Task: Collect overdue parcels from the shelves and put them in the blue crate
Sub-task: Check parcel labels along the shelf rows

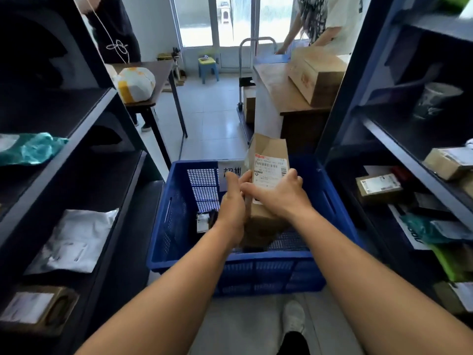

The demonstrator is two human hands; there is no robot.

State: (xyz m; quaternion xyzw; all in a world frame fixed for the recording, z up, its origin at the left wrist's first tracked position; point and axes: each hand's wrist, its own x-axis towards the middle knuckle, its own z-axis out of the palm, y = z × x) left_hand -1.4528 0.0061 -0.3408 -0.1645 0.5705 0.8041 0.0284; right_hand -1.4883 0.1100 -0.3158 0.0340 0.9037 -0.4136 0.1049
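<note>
A long brown cardboard parcel with a white shipping label stands on end inside the blue crate on the floor between two shelf units. My left hand grips its left edge and my right hand grips its front over the label. A small dark parcel with a white label lies on the crate floor to the left. A white paper sign hangs on the crate's far wall.
Dark shelves flank the aisle: left shelf holds a teal bag, a white mailer and a brown box; right shelf holds several labelled boxes and bags. Ahead stand a table, a counter with a wooden box, a hand trolley and two people.
</note>
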